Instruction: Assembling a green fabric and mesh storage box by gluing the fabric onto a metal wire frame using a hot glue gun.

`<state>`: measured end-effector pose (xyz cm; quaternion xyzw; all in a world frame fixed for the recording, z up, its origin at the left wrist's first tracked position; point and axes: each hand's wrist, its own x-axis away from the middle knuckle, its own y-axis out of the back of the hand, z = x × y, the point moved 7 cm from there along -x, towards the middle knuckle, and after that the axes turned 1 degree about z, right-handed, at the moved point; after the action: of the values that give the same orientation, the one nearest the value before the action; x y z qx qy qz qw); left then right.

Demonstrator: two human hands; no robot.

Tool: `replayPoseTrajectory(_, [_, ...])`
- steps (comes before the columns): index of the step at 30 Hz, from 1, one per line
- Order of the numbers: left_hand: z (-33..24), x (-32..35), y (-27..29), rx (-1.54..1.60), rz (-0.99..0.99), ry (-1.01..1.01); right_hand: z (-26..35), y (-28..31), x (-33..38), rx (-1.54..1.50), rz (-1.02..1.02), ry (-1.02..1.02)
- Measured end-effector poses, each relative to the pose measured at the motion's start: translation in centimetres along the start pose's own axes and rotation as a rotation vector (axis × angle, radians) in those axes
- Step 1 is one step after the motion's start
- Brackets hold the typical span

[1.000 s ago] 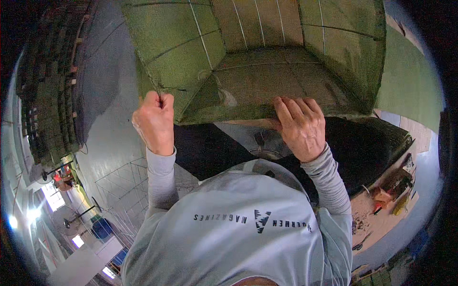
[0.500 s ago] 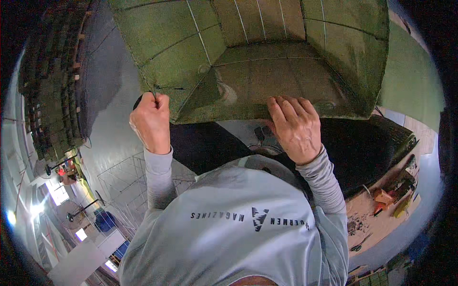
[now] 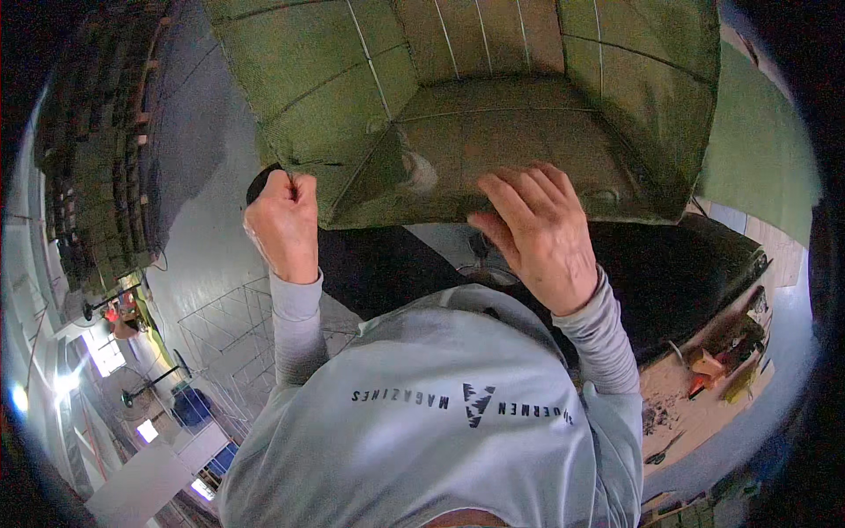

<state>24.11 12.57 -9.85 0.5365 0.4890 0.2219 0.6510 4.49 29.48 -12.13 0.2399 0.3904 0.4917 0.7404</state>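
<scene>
A large open box form of green mesh over a wire frame [image 3: 493,145] fills the area in front of me, its near edge just beyond my hands. My left hand [image 3: 286,229] is closed in a fist beside the box's near left corner. A black rounded item [image 3: 261,182] sticks out past the knuckles; what the fingers grip is hidden. A thin dark strand [image 3: 315,163] runs from beside this fist over the mesh. My right hand [image 3: 547,231] hovers at the middle of the near edge, fingers stretched and thumb apart, with nothing in it.
Black sheet-like material [image 3: 678,282] lies at the right below the box. A wooden bench [image 3: 656,387] there bears an orange tool [image 3: 707,365], scissors [image 3: 662,451] and small dark bits. Wire grid frames [image 3: 224,330] stand on the left floor, with dark stacked material [image 3: 97,167] beyond.
My right hand has come off the box's near edge and its fingers have spread. The left fist has shifted slightly right, showing more of the black item.
</scene>
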Motion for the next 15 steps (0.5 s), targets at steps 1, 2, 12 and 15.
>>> replayPoseTrajectory(1, [0.2, 0.1, -0.1, 0.009, 0.007, 0.004, 0.4, 0.0, -1.0, -0.001, 0.002, 0.003])
replayPoseTrajectory(2, [0.3, 0.2, -0.2, 0.023, 0.014, 0.004, 0.6, -0.5, -2.4, -0.227, 0.058, -0.049])
replayPoseTrajectory(12, [0.8, 0.8, -0.8, 0.081, 0.048, 0.011, 5.3, -14.0, -16.4, -0.296, 0.422, 0.263])
replayPoseTrajectory(15, [1.0, 1.0, -0.9, 0.022, 0.048, -0.004, 6.1, -16.5, -17.5, -0.202, 0.352, 0.286])
